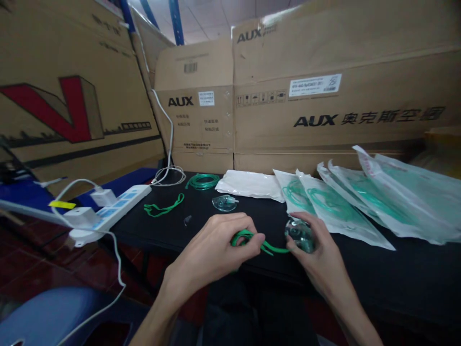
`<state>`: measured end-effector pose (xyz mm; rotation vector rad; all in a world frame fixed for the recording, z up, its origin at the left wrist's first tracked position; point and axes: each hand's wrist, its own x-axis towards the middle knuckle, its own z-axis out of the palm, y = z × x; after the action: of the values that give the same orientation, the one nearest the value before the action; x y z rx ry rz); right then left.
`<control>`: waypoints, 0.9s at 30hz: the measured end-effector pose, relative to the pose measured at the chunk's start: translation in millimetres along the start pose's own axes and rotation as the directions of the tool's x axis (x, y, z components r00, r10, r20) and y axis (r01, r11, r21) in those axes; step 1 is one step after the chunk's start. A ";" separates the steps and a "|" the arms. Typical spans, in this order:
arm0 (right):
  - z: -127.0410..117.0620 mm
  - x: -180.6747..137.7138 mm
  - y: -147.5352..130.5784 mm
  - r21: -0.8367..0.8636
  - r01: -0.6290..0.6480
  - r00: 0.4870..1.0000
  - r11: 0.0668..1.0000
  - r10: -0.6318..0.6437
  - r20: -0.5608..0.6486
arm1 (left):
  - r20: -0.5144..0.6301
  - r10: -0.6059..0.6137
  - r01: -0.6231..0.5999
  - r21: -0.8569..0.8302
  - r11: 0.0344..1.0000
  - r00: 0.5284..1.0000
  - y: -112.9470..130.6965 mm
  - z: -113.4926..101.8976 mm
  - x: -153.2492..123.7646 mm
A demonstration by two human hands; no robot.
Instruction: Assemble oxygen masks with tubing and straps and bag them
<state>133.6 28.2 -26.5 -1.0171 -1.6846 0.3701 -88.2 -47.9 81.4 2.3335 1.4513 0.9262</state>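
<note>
Near the table's front edge, my left hand (pixel 230 240) is closed around a bunched green elastic strap (pixel 244 235). From its fingers the strap runs right, toward my right hand (pixel 317 240). That hand grips a clear greenish oxygen mask (pixel 299 234) between thumb and fingers. Beyond my left hand lies a second clear mask (pixel 224 203) on the black table. Another green strap (pixel 164 209) rests in a loop farther left. Behind it is a coil of green tubing (pixel 202 181). A small clear plastic piece (pixel 188 220) lies between that strap and my left wrist.
Several clear-and-white pouches (pixel 334 197) with green tubing lie along the right. A white package (pixel 250 185) is at the back centre. A white power strip (pixel 111 211) with cables sits at the left edge. Cardboard boxes (pixel 201 129) wall the back; a blue stool (pixel 61 312) stands lower left.
</note>
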 end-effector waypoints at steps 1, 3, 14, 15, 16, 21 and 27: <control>0.0 -0.1 1.7 0.021 -0.022 1.000 1.000 0.022 0.005 | -0.077 -0.029 0.030 0.009 1.000 0.997 -1.2 -8.1 -2.7; 0.1 -0.2 3.2 0.057 -0.052 0.998 0.997 0.051 0.021 | -0.270 -0.116 0.134 0.049 0.990 0.956 -10.3 -27.7 -8.0; 1.8 -0.8 -1.2 0.102 -0.069 0.998 0.992 0.068 0.014 | -0.520 -0.586 0.781 0.346 0.521 0.621 -158.4 -106.7 -13.9; 2.0 -0.6 -1.2 0.107 -0.070 0.998 0.992 0.069 0.016 | -0.484 -0.620 0.787 0.357 0.504 0.617 -168.2 -105.1 -15.6; 2.2 -0.5 -1.4 0.110 -0.072 0.997 0.991 0.070 0.018 | -0.455 -0.646 0.790 0.370 0.489 0.613 -176.1 -103.1 -17.7; 1.9 0.8 -5.4 0.141 -0.093 0.996 0.986 0.090 0.026 | -0.439 -0.605 0.745 0.461 0.483 0.664 -190.5 -95.5 -27.9; -3.2 2.8 -14.3 0.219 -0.156 0.981 0.963 0.124 0.150 | -0.423 -0.307 0.497 0.475 0.726 0.853 -143.6 -61.5 -10.0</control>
<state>130.1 21.2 -13.7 -0.9573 -1.6481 0.7257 -232.8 4.4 51.9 2.0954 2.5659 0.8388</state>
